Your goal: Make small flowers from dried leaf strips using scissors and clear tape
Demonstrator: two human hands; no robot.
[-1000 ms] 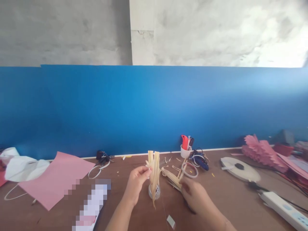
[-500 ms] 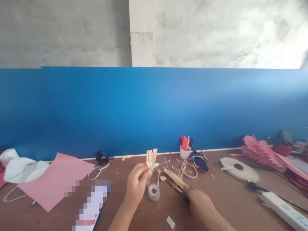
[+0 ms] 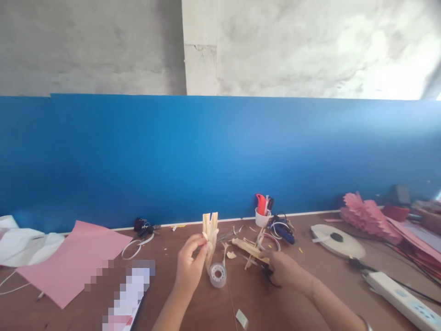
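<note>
Between thumb and fingers, my left hand (image 3: 191, 259) pinches an upright bundle of pale, cream-coloured flat strips (image 3: 211, 230) that look like dried husk. A roll of clear tape (image 3: 218, 276) stands below the bundle, close to my left hand. My right hand (image 3: 280, 269) is closed at the near end of a pile of similar pale strips (image 3: 250, 249) on the table. A black looped piece (image 3: 268, 274), perhaps a scissors handle, shows under its fingers. Those fingers are partly hidden, so what they grip is unclear.
Pink paper (image 3: 77, 264) and a partly blurred flat object (image 3: 132, 294) lie left. A white cup of pens (image 3: 262, 218) stands behind the strips. To the right are a cream oval reel (image 3: 339, 241), a power strip (image 3: 403, 296) and pleated pink paper (image 3: 368, 216).
My right hand has shifted slightly up, and the pale strip at its fingers has turned flatter. More of the black piece shows. My left hand keeps its pinch; the view has shifted a little.
</note>
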